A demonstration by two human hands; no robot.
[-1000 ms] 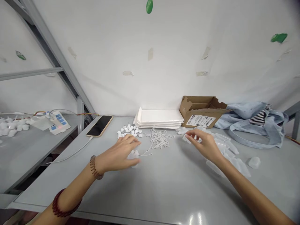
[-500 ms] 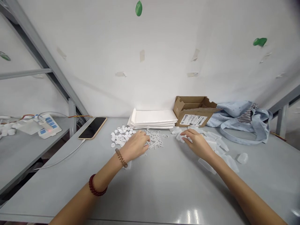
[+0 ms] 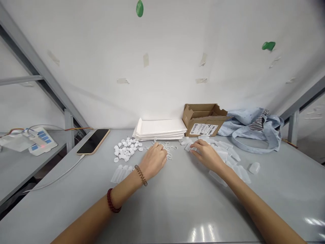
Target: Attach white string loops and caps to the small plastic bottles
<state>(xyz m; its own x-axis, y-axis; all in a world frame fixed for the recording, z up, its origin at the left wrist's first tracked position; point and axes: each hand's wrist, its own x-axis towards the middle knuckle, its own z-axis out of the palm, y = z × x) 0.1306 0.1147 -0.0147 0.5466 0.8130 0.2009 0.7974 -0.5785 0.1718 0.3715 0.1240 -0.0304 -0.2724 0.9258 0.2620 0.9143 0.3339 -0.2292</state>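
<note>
My left hand [image 3: 154, 160] is over a pile of thin white looped pieces [image 3: 169, 147], fingers curled down into it. Its fingertips are hidden, so I cannot make out what they hold. To its left is a heap of small white caps [image 3: 125, 149]. Several translucent tubes [image 3: 122, 173] lie side by side near my left wrist. My right hand [image 3: 207, 155] reaches into scattered translucent plastic pieces [image 3: 230, 157], thumb and forefinger closed at a small clear piece [image 3: 188, 147] on the near left of that pile.
At the back stand a stack of white padded envelopes [image 3: 161, 127] and an open cardboard box [image 3: 204, 125]. A light blue cloth bag [image 3: 264, 139] lies at right. A phone [image 3: 93, 141] with a white cable [image 3: 58, 178] lies at left, near a metal frame post [image 3: 68, 130].
The view has turned slightly right. My left hand has moved further over the looped pieces, revealing the row of tubes. My right thumb and forefinger have come closer together.
</note>
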